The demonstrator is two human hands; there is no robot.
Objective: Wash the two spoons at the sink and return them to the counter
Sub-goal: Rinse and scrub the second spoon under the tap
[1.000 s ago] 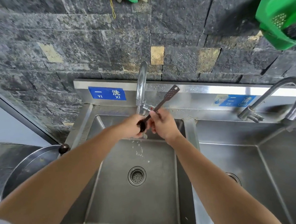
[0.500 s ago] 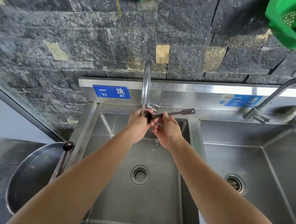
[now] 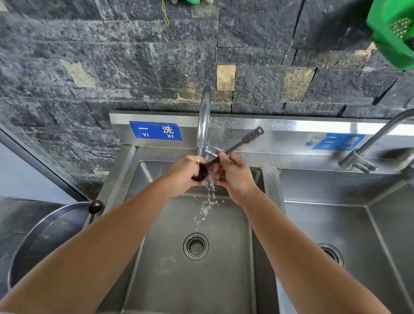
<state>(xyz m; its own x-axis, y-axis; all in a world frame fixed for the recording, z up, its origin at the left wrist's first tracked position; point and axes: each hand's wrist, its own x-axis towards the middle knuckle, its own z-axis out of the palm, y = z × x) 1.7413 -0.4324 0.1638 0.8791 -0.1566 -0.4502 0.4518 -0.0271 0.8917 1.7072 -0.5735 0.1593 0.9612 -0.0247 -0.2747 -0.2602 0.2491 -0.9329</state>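
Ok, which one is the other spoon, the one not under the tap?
Find the left sink basin, then the big round steel bowl just beyond its left edge. The second spoon stands at that bowl's rim nearest the sink, dark round head up. Unlike the spoon held under the tap, it is untouched.

A blue label (image 3: 156,130) on the sink's (image 3: 284,126) back wall reads "一 洗 / YI XI". A second label (image 3: 337,142), further right: "二", "ER"; rest blurred.
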